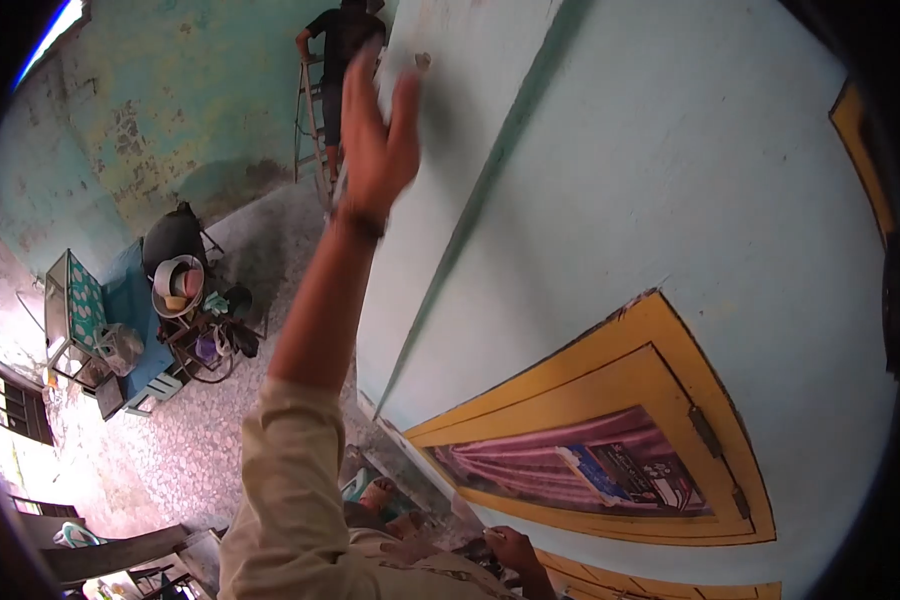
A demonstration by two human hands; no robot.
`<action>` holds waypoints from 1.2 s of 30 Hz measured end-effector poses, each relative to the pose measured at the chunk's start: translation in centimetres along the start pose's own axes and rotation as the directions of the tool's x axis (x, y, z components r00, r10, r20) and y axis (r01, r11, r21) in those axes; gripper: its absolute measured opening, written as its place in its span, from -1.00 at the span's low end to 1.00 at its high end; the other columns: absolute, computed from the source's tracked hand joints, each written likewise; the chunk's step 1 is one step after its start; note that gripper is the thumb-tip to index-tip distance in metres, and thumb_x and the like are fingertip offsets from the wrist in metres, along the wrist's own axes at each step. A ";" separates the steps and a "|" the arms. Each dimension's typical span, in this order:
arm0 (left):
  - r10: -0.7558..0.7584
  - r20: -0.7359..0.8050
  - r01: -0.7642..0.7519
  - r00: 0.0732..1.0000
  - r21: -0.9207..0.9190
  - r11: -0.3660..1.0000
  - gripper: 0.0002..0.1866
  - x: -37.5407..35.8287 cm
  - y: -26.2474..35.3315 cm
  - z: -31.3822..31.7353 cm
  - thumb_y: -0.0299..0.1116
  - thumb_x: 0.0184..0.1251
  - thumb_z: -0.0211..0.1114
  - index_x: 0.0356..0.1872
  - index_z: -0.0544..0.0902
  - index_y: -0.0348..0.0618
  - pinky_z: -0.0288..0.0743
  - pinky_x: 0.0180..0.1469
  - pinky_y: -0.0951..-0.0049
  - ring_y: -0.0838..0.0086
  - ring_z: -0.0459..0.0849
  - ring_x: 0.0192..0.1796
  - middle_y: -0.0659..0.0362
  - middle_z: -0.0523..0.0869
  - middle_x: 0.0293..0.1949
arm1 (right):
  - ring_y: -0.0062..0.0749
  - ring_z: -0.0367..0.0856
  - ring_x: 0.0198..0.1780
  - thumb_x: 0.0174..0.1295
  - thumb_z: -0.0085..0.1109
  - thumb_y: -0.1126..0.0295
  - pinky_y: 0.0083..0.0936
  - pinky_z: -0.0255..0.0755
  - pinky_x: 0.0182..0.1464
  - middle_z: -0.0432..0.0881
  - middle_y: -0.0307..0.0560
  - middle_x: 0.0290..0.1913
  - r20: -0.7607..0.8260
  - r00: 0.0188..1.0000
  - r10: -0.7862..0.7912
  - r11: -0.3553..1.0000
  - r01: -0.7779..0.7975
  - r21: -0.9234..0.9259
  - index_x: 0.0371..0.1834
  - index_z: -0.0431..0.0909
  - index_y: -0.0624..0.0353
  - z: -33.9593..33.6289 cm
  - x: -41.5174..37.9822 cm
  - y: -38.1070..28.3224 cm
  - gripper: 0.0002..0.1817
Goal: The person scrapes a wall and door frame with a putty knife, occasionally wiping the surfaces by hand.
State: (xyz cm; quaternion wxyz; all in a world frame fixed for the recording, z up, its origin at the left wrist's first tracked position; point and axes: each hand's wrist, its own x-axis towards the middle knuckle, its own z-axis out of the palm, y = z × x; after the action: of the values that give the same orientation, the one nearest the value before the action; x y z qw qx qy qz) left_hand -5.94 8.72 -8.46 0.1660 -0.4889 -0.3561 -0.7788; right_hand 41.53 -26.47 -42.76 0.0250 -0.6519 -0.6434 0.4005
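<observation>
My left hand [378, 150] is raised high in front of the pale green wall [570, 220], with its fingers stretched out and somewhat blurred. Nothing shows in it. A dark band [360, 220] circles that wrist, and a khaki sleeve [295, 470] covers the upper arm. Just right of the fingertips, a small brownish spot or fitting [423, 62] shows on the wall. Low in the view, close to my body, my right hand [512, 550] has its fingers curled around something small and pale that I cannot make out.
Another person [345, 50] in dark clothes stands at a wooden ladder [310, 110]. A yellow-framed window [660, 350] with a pink curtain is set in the wall. At left are a blue table [130, 310], a metal basin [192, 268] and piled household things on the speckled floor [205, 435].
</observation>
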 end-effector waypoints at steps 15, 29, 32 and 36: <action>-0.763 -0.308 0.786 0.569 -0.069 0.614 -0.43 -30.0 -16.8 -4.3 -0.02 0.59 -0.10 -0.20 0.63 -0.43 0.44 -0.17 0.33 0.40 0.57 -0.26 0.08 0.70 -0.28 | -0.41 0.65 -0.55 0.44 0.10 0.15 -0.43 0.49 -0.56 0.75 -0.03 -0.26 0.244 0.969 0.038 0.963 -0.101 0.249 0.28 0.40 0.34 4.0 -0.3 4.2 -0.48; -0.087 0.082 0.078 0.993 0.107 0.991 -0.25 6.5 4.2 7.1 0.11 0.55 -0.19 0.52 0.07 -0.26 -0.40 0.56 0.03 0.00 -0.21 0.61 -0.20 -0.06 0.56 | -0.34 0.66 -0.47 0.39 0.16 0.11 -0.37 0.56 -0.46 0.70 0.00 -0.32 0.115 0.993 0.002 0.990 -0.018 0.138 0.22 0.49 0.14 1.2 -1.2 -2.9 -0.55; 0.042 0.070 -0.051 0.997 0.131 0.990 -0.23 9.7 7.5 8.9 0.09 0.53 -0.10 0.52 0.06 -0.30 -0.34 0.56 0.05 -0.08 -0.13 0.59 -0.22 0.00 0.54 | -0.33 0.65 -0.48 0.39 0.16 0.11 -0.36 0.54 -0.47 0.70 0.02 -0.26 0.154 0.973 0.173 0.966 -0.198 0.166 0.21 0.50 0.14 -0.4 -1.9 -6.0 -0.55; 0.208 0.202 -0.233 0.957 0.111 0.966 -0.31 4.6 8.0 6.9 -0.10 0.51 -0.01 0.52 0.09 -0.29 -0.28 0.56 0.04 -0.08 -0.08 0.59 -0.21 0.06 0.53 | -0.35 0.60 -0.47 0.38 0.17 0.16 -0.39 0.50 -0.46 0.68 0.00 -0.24 0.139 0.967 0.214 0.942 -0.242 0.233 0.19 0.49 0.24 -1.4 -2.5 -8.4 -0.54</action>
State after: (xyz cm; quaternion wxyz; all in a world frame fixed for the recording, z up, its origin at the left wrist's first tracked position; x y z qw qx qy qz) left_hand 1.25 8.51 0.57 0.2499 -0.5848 -0.3648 -0.6800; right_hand 35.83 -26.49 -35.96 0.0235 -0.6903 -0.5087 0.5139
